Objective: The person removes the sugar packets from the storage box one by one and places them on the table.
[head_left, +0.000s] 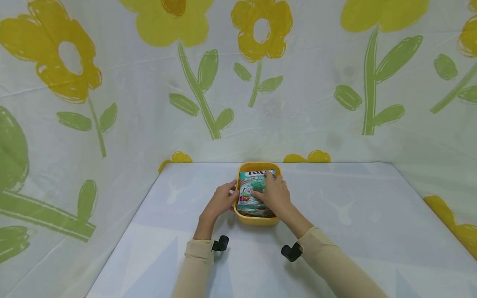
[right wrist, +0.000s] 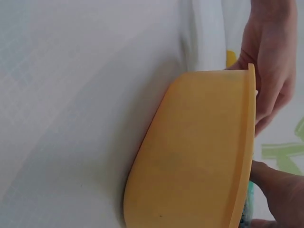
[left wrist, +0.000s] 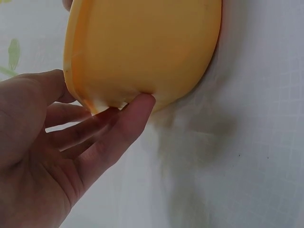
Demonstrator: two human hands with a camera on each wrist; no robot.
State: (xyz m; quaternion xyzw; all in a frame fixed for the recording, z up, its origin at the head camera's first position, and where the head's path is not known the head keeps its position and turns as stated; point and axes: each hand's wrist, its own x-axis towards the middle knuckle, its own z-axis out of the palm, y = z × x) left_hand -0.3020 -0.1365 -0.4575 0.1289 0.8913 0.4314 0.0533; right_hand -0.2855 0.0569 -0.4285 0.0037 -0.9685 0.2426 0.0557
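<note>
A small yellow plastic basket [head_left: 259, 221] stands near the far edge of the table. Inside it lies a green bag of FOX'S mint candy [head_left: 247, 194], with layers of similar wrapping showing under it. My left hand [head_left: 222, 198] holds the basket's left side. The left wrist view shows that hand's thumb at the rim and its fingertips [left wrist: 142, 102] against the outer wall. Over the basket, my right hand [head_left: 277, 194] touches the candy bag, thumb on its printed face and fingers near its upper right. Whether those fingers grip or only press is hidden.
A white table [head_left: 335, 231] with pale grey shapes surrounds the basket. Behind it hangs a white cloth [head_left: 298, 124] printed with yellow flowers and green leaves. A small black camera is strapped at each wrist, by the beige sleeves [head_left: 328, 256].
</note>
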